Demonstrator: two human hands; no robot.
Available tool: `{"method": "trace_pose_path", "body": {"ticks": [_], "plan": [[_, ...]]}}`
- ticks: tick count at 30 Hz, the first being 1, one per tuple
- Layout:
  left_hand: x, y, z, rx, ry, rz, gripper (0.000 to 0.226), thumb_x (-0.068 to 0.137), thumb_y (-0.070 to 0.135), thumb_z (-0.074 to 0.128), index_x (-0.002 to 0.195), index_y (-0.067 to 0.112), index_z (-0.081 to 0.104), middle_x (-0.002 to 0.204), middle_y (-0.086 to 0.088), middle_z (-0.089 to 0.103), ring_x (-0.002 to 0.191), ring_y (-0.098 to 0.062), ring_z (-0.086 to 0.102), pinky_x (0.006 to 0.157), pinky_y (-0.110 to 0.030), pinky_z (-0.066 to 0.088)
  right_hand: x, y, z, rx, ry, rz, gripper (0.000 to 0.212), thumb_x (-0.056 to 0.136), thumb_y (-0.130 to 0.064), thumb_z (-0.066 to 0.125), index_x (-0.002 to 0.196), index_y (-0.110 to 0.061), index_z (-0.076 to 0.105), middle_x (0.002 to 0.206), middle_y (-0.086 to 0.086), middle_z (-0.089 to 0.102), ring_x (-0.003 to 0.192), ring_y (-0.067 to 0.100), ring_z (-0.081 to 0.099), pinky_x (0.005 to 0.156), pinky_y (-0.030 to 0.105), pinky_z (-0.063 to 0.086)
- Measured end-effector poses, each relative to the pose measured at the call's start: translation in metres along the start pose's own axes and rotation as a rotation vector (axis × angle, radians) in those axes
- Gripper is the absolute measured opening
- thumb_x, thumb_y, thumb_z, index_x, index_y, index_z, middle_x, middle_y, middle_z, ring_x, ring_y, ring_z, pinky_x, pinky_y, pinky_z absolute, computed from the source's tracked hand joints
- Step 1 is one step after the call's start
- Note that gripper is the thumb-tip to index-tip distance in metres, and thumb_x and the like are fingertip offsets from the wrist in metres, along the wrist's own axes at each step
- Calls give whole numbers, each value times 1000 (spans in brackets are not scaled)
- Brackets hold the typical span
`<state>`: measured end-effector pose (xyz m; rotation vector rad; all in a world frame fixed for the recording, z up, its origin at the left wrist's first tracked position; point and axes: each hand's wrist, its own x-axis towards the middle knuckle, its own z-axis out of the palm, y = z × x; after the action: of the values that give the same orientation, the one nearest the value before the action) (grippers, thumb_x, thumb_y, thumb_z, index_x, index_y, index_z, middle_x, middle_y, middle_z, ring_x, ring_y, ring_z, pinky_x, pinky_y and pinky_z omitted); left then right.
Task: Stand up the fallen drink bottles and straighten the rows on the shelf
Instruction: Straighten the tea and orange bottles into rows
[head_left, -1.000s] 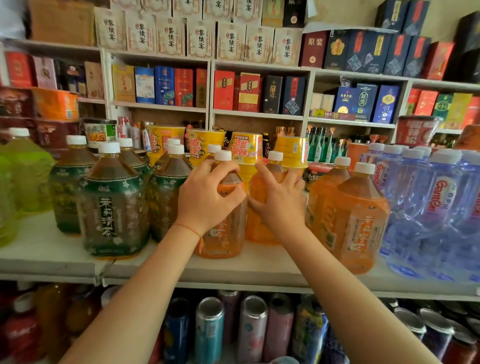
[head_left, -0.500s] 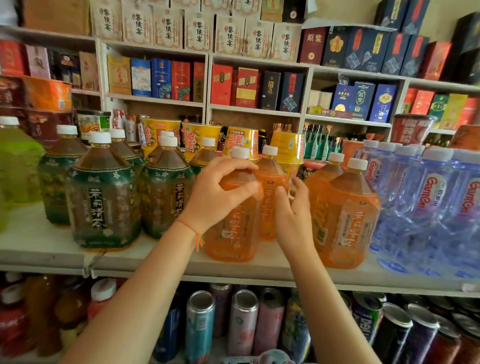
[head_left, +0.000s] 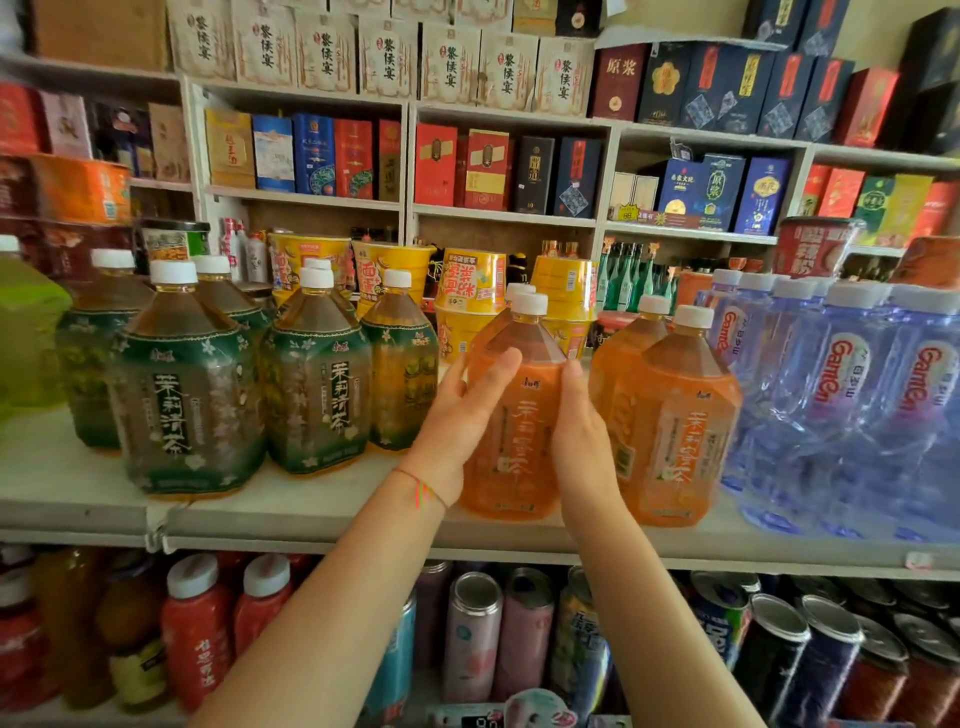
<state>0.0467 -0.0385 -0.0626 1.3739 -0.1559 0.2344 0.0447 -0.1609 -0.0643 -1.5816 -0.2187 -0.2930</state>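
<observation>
An orange tea bottle (head_left: 522, 415) with a white cap stands upright near the front of the white shelf (head_left: 311, 512). My left hand (head_left: 462, 415) presses flat on its left side and my right hand (head_left: 584, 441) on its right side, so both hold it between them. A second orange bottle stands directly behind it, mostly hidden. Two more orange bottles (head_left: 675, 415) stand upright just to the right. Green-labelled tea bottles (head_left: 311, 379) stand in rows to the left, all upright.
Clear water bottles (head_left: 852, 395) crowd the shelf's right end. Yellow noodle cups (head_left: 470, 288) sit behind the bottles. Boxed goods fill the upper shelves. Cans (head_left: 470, 634) and red bottles (head_left: 197, 623) fill the shelf below.
My hands dropped from the bottle's shoulders to its sides. The front orange bottle shifted right, into line in front of the one behind it.
</observation>
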Motion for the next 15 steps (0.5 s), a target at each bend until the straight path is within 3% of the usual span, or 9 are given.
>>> {"method": "trace_pose_path", "body": {"ticks": [2,8,11,15], "plan": [[2,-2,0,-1,-44,2,85,64,76,74,138,41,50,120,-2,72,112,-26,69,99,-56,52,-1,1,0,13,-5,6,56,99,-66,24,100,-34,70,92,-7,76,90,6,69,83,29,51],[-1,-3,4,-15,-40,40,67,76,68,72,134,39,54,118,-2,73,108,-24,71,96,-53,55,-3,-1,0,15,-11,11,54,99,-67,23,102,-35,67,98,-6,74,95,9,68,91,34,51],[-1,-3,7,-3,-31,41,77,68,75,73,135,41,53,120,-1,72,111,-25,70,97,-54,54,-2,-1,-3,38,0,24,55,99,-67,25,101,-34,68,95,-6,75,93,9,69,88,33,52],[-2,-3,11,2,-32,45,81,65,77,73,135,42,52,121,-1,72,112,-25,69,98,-55,53,0,0,-6,25,17,36,56,99,-68,24,108,-33,67,98,-4,75,96,12,69,97,40,51]]}}
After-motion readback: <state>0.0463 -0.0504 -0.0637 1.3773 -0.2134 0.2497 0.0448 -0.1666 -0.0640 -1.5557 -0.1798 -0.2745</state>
